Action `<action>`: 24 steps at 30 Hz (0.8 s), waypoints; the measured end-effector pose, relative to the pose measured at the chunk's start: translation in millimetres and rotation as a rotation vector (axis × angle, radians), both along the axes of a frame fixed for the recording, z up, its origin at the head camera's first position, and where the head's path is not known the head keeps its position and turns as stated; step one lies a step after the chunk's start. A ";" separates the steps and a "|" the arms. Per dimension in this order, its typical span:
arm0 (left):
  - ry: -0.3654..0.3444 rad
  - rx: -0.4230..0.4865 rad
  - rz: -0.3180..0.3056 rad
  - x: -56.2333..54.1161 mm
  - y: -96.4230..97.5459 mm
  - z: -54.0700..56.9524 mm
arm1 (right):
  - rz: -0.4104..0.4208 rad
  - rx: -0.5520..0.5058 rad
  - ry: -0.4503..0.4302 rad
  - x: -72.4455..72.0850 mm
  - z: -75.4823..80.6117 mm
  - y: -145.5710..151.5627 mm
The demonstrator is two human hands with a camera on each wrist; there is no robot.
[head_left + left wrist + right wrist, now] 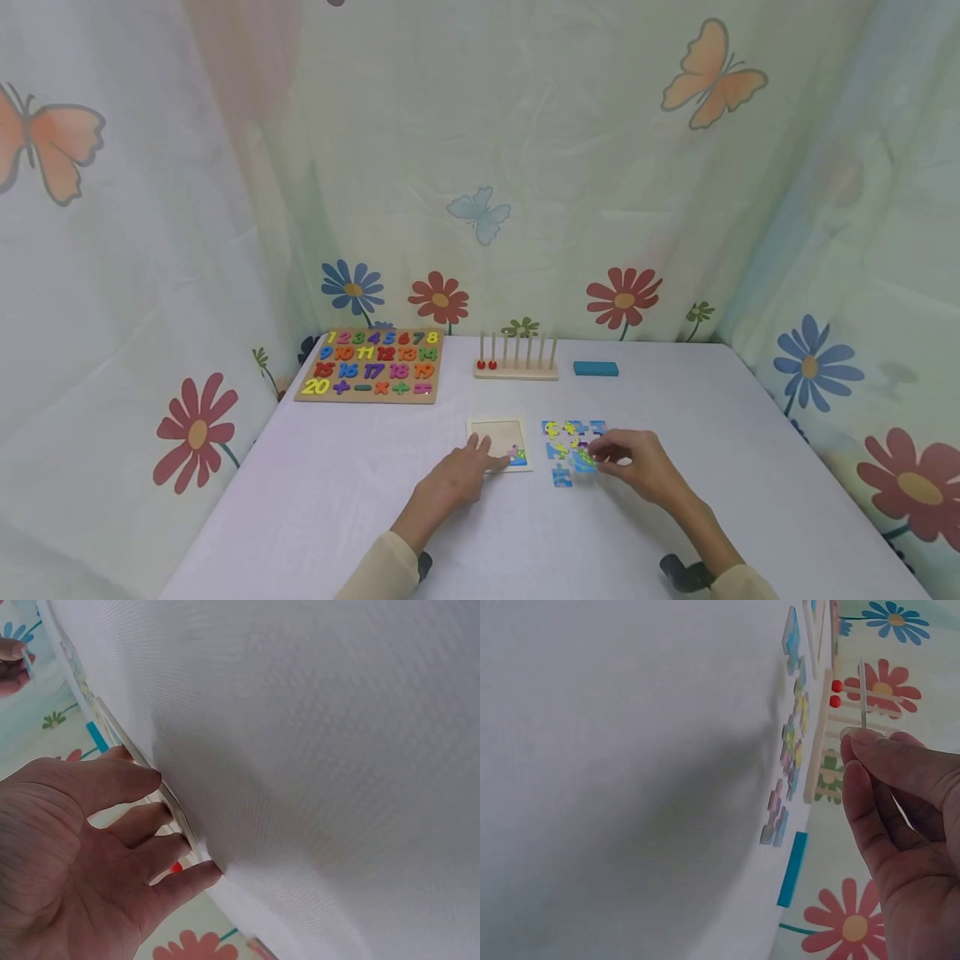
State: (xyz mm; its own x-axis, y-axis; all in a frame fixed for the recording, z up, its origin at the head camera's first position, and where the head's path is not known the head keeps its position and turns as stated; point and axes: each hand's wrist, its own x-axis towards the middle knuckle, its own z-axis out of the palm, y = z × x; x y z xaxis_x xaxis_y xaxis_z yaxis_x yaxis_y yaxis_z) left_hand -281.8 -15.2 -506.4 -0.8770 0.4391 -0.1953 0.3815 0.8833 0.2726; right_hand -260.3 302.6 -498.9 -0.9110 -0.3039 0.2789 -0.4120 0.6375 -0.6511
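Note:
My left hand [457, 477] rests spread over the left and lower edges of a pale wooden puzzle frame [471, 427]. Its fingertips touch the frame rim and the cloth, as the left wrist view shows. A joined bit of colourful puzzle [517, 455] sits in the frame's lower right corner. Between thumb and fingers, my right hand [636, 462] pinches a thin puzzle piece [863, 694], turned edge-on in the right wrist view and raised over the table. Beneath and left of that hand lie several loose puzzle pieces [553, 429], mostly blue and yellow; a blue piece [562, 477] lies apart, nearest me.
Behind the frame stands a wooden peg counter [517, 374] with two red beads on its left pegs. A teal block [596, 369] is to its right. At the back left lies a number board [365, 397]. Flowered curtains [525, 125] surround the white-covered table [337, 500].

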 end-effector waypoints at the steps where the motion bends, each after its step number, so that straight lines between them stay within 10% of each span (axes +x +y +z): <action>1: -0.002 0.002 0.000 -0.1 -0.2 0.5 | 0.002 0.000 -0.009 0.4 -1.3 1.3; 24: 0.015 0.016 -0.016 -0.5 -1.9 -4.3 | -0.053 0.052 -0.082 1.9 -23.4 5.5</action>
State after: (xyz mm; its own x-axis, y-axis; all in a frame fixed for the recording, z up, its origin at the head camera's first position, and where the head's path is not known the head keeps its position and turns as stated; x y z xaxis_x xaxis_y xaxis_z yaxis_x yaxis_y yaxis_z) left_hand -282.2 -17.1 -510.7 -0.8725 0.4562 -0.1752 0.3997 0.8724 0.2813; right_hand -258.4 308.1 -522.3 -0.9452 -0.2672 0.1877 -0.3236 0.6908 -0.6466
